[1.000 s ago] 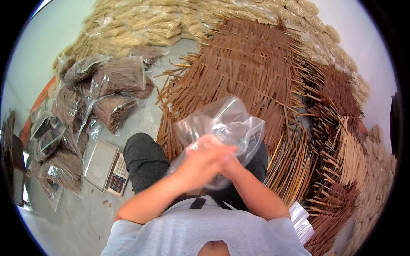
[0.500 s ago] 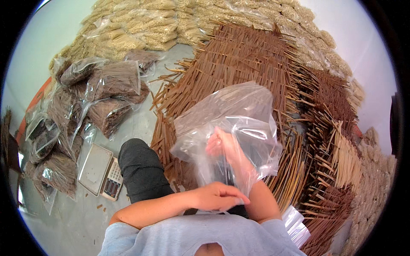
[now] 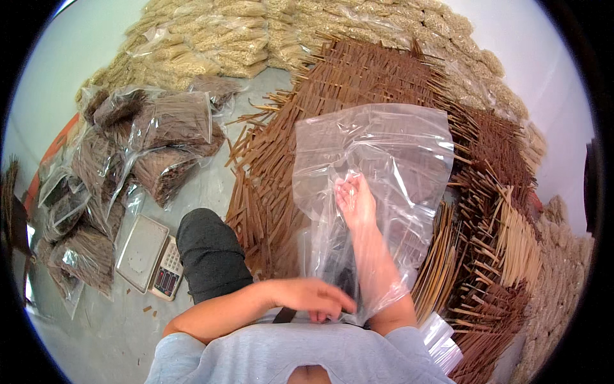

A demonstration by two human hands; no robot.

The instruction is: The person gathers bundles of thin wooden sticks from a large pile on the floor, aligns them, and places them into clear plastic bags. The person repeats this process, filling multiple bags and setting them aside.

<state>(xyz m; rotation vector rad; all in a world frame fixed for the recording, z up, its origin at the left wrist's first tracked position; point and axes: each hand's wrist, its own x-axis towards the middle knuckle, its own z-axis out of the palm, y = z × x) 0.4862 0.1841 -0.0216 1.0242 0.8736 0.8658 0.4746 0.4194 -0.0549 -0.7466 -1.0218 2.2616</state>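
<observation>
The right grip (image 3: 356, 201) is resting inside a clear plastic bag (image 3: 412, 144), fingers bent; whether it is pinching film, I cannot tell. The left grip (image 3: 316, 298), blurred, is hovering near the bag's lower end, its hold unclear. The bag is sheathing the right forearm (image 3: 373, 259).

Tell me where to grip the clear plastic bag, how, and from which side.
Probably its near edge, pinched from the left: the clear plastic bag is thin and slack, the right hand is inside it, and that edge, close to the left hand, seems to be its mouth.
</observation>
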